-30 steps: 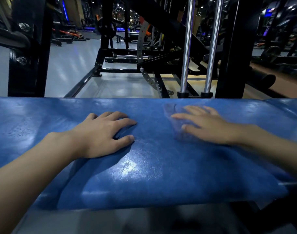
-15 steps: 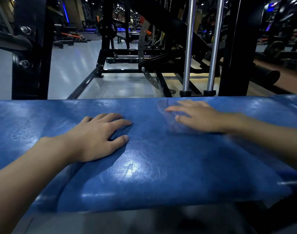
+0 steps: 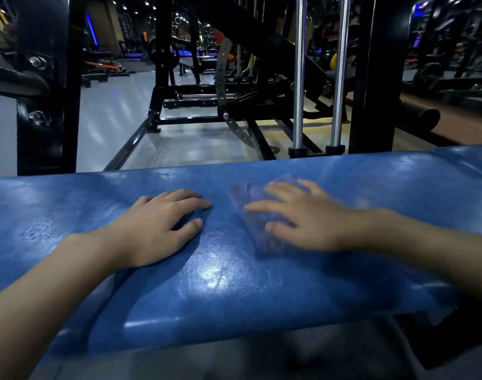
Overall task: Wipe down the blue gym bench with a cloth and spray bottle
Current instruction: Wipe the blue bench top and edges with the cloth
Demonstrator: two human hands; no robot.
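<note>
**While the right hand (image 3: 303, 218) presses the cloth (image 3: 248, 196): surface status**

Where the blue padded counter (image 3: 220, 283) spans the view, both hands lie palm-down on it, apart from each other. The left hand (image 3: 157, 226) rests flat, fingers straight and spread, holding nothing. The right hand lies with straight fingers on a pale folded cloth, which sits on the counter just right of centre; both appear blurred. A bright glare marks the vinyl between the forearms. Beyond the far edge stand two chrome rods (image 3: 299, 78) and a black machine frame (image 3: 371, 78) on a grey floor (image 3: 119, 119).
</note>
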